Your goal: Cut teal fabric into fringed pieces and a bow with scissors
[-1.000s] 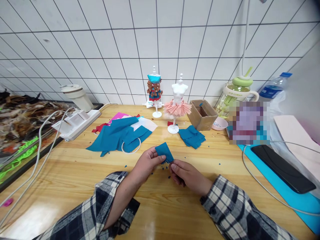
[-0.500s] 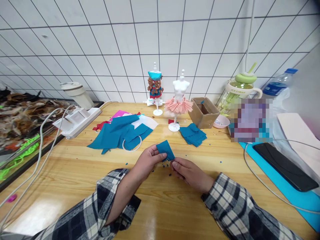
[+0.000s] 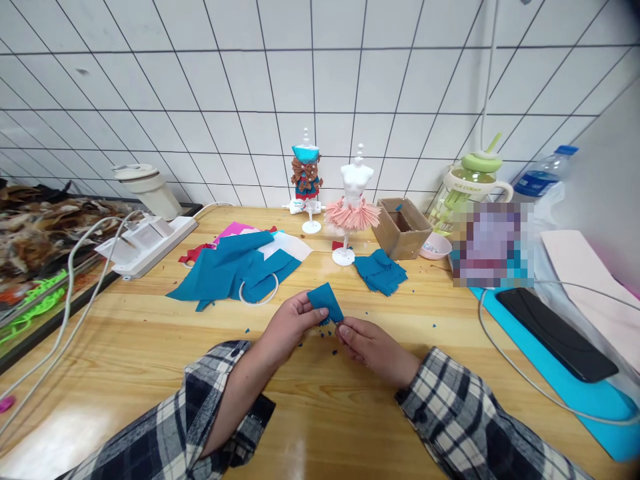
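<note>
My left hand (image 3: 295, 323) grips a small teal fabric piece (image 3: 326, 301), thumb on top and fingers behind. My right hand (image 3: 373, 345) is closed in a pinch at the lower right corner of that piece; whether something small is also between its fingers is hidden. Tiny teal snippets (image 3: 335, 353) lie on the table just under the hands. Behind the right hand rests a pile of teal pieces with jagged edges (image 3: 381, 272). To the left, a larger teal cloth (image 3: 227, 270) spreads over pink, red and white scraps, with a white ring (image 3: 259, 289) on it.
Two small dress forms stand at the back, one with a pink pleated skirt (image 3: 352, 215), one dressed (image 3: 307, 175). Right of them are a cardboard box (image 3: 403, 229), a pink bowl (image 3: 435, 246), a green-lidded jug (image 3: 470, 183) and a phone (image 3: 556, 333). A power strip (image 3: 150, 248) lies left.
The whole view has shifted slightly, so most things sit a little further left. Both hands keep nearly the same hold at the teal fabric piece.
</note>
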`<state>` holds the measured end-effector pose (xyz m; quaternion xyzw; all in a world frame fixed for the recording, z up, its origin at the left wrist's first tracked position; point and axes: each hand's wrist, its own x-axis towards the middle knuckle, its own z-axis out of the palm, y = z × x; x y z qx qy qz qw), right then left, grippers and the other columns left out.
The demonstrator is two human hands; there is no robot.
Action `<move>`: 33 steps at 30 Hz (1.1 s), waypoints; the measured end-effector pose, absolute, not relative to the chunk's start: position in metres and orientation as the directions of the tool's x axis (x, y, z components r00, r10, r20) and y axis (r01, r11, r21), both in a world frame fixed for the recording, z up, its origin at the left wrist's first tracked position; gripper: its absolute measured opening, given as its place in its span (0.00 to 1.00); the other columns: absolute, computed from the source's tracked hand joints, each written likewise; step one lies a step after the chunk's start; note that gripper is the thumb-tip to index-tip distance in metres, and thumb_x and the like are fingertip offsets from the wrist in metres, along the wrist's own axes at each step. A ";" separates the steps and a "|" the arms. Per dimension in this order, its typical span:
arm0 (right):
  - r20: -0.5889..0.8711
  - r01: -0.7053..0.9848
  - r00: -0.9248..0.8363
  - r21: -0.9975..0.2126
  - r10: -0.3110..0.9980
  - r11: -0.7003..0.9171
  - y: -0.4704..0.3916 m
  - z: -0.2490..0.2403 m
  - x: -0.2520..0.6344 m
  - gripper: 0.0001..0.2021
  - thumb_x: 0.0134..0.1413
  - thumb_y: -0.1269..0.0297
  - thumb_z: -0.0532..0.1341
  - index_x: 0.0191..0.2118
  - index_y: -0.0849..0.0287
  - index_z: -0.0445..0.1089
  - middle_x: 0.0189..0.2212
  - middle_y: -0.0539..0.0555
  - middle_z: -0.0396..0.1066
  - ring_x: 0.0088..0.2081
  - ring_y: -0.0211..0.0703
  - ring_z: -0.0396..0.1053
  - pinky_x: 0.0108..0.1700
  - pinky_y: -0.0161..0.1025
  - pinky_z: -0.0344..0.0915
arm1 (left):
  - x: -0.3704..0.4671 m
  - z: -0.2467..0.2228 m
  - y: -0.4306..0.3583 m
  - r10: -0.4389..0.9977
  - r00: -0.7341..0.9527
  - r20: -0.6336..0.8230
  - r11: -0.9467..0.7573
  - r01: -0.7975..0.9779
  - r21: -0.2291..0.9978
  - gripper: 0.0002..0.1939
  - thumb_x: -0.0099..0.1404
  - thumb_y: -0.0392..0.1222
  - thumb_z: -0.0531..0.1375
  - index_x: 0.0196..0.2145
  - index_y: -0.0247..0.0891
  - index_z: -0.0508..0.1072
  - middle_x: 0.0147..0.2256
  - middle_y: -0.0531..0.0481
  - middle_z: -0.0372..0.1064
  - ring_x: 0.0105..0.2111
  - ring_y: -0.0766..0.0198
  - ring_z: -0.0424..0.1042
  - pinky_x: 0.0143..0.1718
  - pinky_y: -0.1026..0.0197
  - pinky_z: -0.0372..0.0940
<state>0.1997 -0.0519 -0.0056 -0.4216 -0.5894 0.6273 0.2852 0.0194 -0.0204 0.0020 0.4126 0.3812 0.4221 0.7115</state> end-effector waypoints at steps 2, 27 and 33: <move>-0.186 0.123 -0.491 -0.982 0.851 -0.144 -0.052 -0.004 0.199 0.24 0.57 0.39 0.51 0.27 0.56 0.57 0.21 0.45 0.54 0.23 0.35 0.53 0.25 0.35 0.52 | 0.020 0.002 -0.020 0.917 0.351 -0.189 0.299 -0.294 0.908 0.15 0.53 0.38 0.69 0.39 0.34 0.76 0.38 0.45 0.79 0.38 0.58 0.76 0.45 0.58 0.66; -0.147 0.267 -0.467 -0.964 0.872 -0.020 -0.059 -0.010 0.193 0.17 0.67 0.47 0.41 0.36 0.55 0.54 0.25 0.47 0.72 0.17 0.32 0.61 0.21 0.31 0.57 | 0.017 0.001 -0.018 0.924 0.321 -0.207 0.296 -0.259 0.919 0.17 0.51 0.40 0.70 0.38 0.34 0.72 0.35 0.46 0.76 0.32 0.65 0.72 0.34 0.65 0.63; -0.138 0.296 -0.445 -0.955 0.885 0.000 -0.059 -0.011 0.193 0.18 0.67 0.46 0.42 0.36 0.55 0.56 0.24 0.47 0.72 0.17 0.33 0.61 0.21 0.31 0.57 | 0.016 -0.001 -0.017 0.918 0.338 -0.205 0.296 -0.245 0.923 0.18 0.52 0.40 0.70 0.39 0.35 0.72 0.35 0.46 0.77 0.33 0.63 0.73 0.35 0.64 0.64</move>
